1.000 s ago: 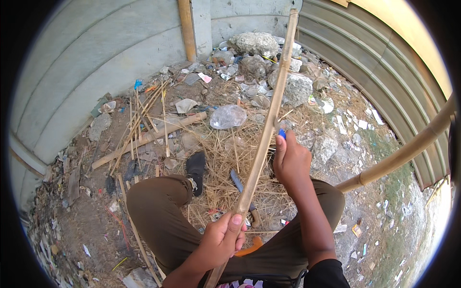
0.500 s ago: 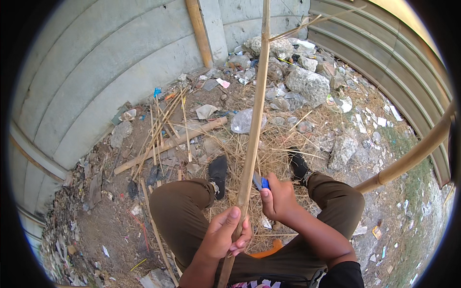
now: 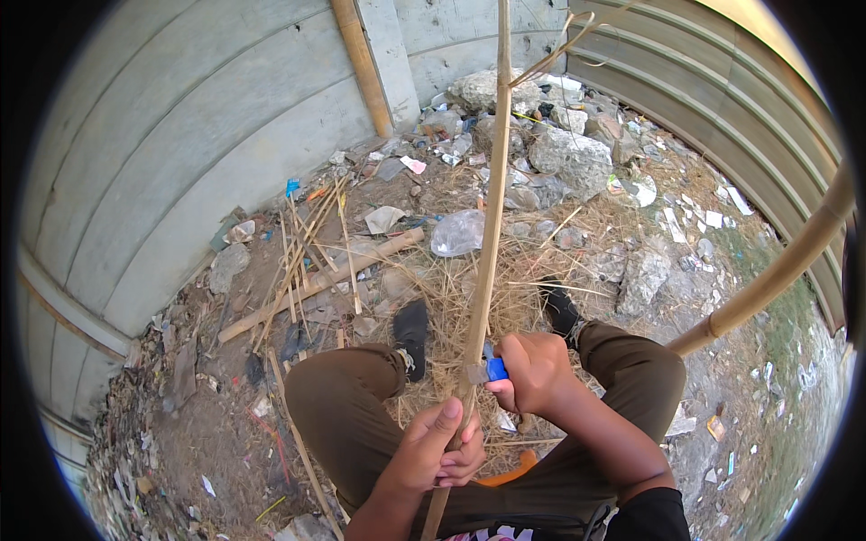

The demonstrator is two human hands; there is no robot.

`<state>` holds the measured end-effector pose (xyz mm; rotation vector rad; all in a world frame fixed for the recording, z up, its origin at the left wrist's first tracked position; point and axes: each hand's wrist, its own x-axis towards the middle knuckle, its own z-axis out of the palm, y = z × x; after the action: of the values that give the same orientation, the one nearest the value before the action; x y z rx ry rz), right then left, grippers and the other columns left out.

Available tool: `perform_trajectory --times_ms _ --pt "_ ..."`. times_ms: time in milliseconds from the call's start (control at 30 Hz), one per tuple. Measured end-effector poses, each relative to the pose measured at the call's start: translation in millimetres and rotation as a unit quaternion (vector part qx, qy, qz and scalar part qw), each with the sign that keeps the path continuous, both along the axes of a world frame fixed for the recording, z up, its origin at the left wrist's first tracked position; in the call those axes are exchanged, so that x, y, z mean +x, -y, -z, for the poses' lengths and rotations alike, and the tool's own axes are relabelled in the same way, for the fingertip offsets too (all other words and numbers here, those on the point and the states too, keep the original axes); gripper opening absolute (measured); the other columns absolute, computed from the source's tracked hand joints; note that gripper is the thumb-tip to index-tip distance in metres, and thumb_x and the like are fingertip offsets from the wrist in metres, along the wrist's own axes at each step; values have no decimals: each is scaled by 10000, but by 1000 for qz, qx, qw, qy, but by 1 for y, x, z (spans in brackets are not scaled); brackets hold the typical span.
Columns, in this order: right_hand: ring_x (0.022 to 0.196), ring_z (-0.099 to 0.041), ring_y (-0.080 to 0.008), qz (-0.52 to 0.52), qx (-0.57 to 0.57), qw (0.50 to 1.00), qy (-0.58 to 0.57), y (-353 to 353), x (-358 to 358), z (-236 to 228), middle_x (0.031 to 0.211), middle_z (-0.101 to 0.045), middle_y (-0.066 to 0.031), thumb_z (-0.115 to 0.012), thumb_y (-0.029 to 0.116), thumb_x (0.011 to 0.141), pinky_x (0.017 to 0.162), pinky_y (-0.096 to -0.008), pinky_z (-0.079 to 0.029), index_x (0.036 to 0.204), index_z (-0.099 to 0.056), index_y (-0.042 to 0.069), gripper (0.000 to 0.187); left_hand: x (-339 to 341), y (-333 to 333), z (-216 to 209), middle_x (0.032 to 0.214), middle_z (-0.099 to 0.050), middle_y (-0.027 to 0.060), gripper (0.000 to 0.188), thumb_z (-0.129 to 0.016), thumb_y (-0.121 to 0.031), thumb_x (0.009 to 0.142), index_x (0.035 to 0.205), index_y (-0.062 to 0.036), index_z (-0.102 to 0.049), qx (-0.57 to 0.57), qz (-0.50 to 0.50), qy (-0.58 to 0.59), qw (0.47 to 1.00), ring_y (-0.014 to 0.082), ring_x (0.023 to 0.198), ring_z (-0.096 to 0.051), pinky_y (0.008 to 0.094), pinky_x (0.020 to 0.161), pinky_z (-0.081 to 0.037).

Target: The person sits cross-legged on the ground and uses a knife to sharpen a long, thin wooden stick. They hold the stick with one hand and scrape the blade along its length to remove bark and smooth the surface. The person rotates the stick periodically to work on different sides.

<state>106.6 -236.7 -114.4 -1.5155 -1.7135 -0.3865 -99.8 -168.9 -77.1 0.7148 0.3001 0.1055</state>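
A long bamboo strip (image 3: pixel 492 207) runs upright between my legs and past the top of the view. Wrapped round its lower part is my left hand (image 3: pixel 437 446), thumb lying along the strip. My right hand (image 3: pixel 537 371) is closed on a blue-handled knife (image 3: pixel 495 369), just above the left hand. The knife's short, flat blade lies against the strip. Most of the handle is hidden in my fist. Higher up, thin curled shavings (image 3: pixel 550 61) hang off the strip's right side.
Thin bamboo sticks (image 3: pixel 316 230) lie across a thicker bamboo piece (image 3: pixel 361 261) at left. Dry shavings (image 3: pixel 532 279) cover the ground between my feet. Concrete rubble (image 3: pixel 570 162) and litter lie beyond. A bamboo pole (image 3: pixel 767 270) slants at right; a concrete wall (image 3: pixel 225 135) stands at left.
My right hand has turned, and the knife blade has come against the strip. The shavings higher up now curl more. My left hand still holds the strip.
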Motion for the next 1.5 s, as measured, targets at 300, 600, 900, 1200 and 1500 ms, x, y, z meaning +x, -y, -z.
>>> perform_trajectory --times_ms 300,600,900,1200,1500 --pt "439 -507 -289 62 25 998 14 2 17 -15 554 -446 -81 -463 452 1013 409 -393 -405 795 -511 30 477 5 6 -4 533 -302 -27 471 -317 -453 1086 845 -65 -431 36 14 -26 999 50 412 -283 218 348 -240" --pt "448 -519 -297 130 21 991 15 3 38 -15 561 -482 -84 -454 430 1025 425 -393 -402 838 -509 42 435 9 5 -5 526 -296 -28 469 -353 -460 1077 837 -64 -425 35 44 -39 998 52 412 -289 221 348 -252" --pt "544 -573 -417 308 23 938 -156 13 109 -26 576 -536 -182 -353 374 1083 503 -484 -415 915 -492 48 392 14 18 13 555 -348 -19 444 -354 -448 1083 874 -66 -443 57 143 -88 984 52 430 -340 220 366 -316" --pt "536 -542 -433 226 32 960 -164 13 102 -7 556 -494 -197 -385 315 1060 510 -499 -392 922 -471 30 328 20 17 14 539 -323 -19 441 -348 -438 1086 872 -63 -443 32 112 -100 988 57 413 -315 226 344 -294" --pt "468 -548 -277 -8 -51 998 -30 1 -10 9 629 -514 -91 -580 358 960 432 -387 -432 880 -502 43 334 1 -14 0 504 -306 -6 457 -310 -429 1092 869 -55 -448 41 -26 -59 997 68 373 -279 235 319 -275"
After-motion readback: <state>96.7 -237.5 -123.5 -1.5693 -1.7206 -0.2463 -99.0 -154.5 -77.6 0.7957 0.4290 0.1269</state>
